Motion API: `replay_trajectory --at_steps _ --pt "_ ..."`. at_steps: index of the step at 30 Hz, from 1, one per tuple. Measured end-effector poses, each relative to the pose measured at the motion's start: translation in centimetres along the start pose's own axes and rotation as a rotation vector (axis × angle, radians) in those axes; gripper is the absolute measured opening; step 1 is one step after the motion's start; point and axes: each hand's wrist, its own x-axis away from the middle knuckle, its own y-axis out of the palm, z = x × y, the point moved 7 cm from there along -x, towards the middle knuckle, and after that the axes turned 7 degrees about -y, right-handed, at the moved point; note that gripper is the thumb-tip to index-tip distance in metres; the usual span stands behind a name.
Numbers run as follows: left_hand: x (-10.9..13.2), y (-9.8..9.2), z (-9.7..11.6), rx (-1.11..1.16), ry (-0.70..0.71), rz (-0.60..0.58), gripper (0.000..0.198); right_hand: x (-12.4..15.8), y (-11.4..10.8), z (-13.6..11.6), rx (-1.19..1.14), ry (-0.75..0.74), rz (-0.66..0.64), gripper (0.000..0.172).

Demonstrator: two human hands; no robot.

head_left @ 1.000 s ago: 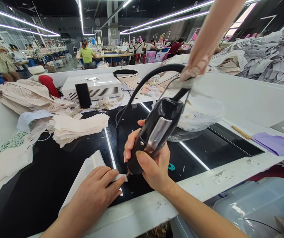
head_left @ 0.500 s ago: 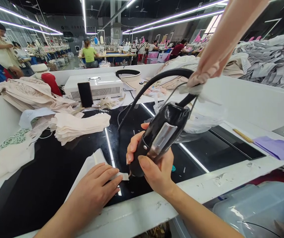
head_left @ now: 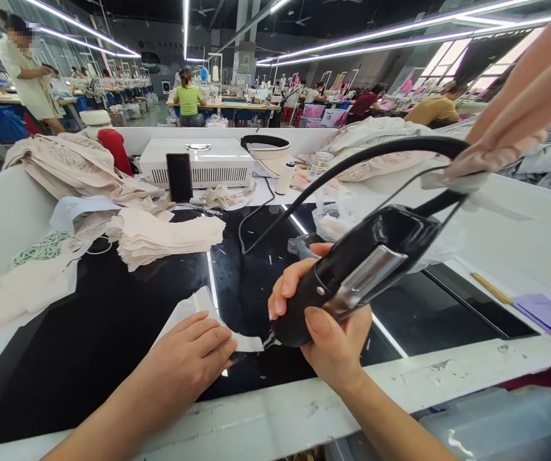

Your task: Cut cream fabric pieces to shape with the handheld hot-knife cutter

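Note:
My right hand (head_left: pixel 323 320) is wrapped around a black handheld cutting tool (head_left: pixel 357 272) with a metal trigger plate; its tip touches the edge of a white fabric piece (head_left: pixel 193 307) on the black glossy work surface (head_left: pixel 112 320). A black cable (head_left: pixel 352 163) arcs from the tool's rear toward the back. My left hand (head_left: pixel 191 362) lies flat on the fabric, fingers stretched toward the tool tip, pressing the piece down.
A stack of cream fabric pieces (head_left: pixel 164 237) and a heap of beige cloth (head_left: pixel 64 166) lie at left. A white machine box (head_left: pixel 203 163) with a black phone (head_left: pixel 180 177) stands behind. Purple sheets (head_left: pixel 549 314) lie right. People work at distant tables.
The tool has tilted lower and more sideways, its tip sliding right along the fabric edge. My left hand stays pressing the piece. The view shifted leftward.

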Motion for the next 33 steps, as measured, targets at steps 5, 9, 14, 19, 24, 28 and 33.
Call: replay_trajectory --at_steps 5,9,14,19,24,28,33 --pt "-0.3 0.0 0.0 0.021 -0.005 0.014 0.022 -0.1 -0.2 -0.1 0.007 -0.006 -0.012 0.049" --pt "-0.5 -0.1 0.1 0.040 -0.007 0.021 0.022 -0.1 -0.4 -0.3 0.002 -0.012 -0.020 0.047" --pt "-0.5 0.2 0.2 0.053 -0.024 -0.011 0.018 -0.4 -0.4 -0.4 0.003 0.000 -0.021 0.043" --pt "-0.5 0.3 0.2 0.057 -0.028 -0.009 0.011 -1.1 0.2 -0.6 0.003 -0.005 0.032 0.040" --pt "-0.6 0.4 0.3 0.041 -0.022 0.008 0.015 -1.2 1.5 0.4 -0.012 0.001 0.047 0.040" --pt "-0.7 0.4 0.3 0.048 -0.027 0.016 0.016 -0.9 2.1 1.4 -0.034 0.006 0.018 0.043" --pt "-0.7 0.6 0.3 0.056 -0.036 -0.010 0.017 -0.8 2.2 1.7 -0.021 0.001 0.013 0.042"
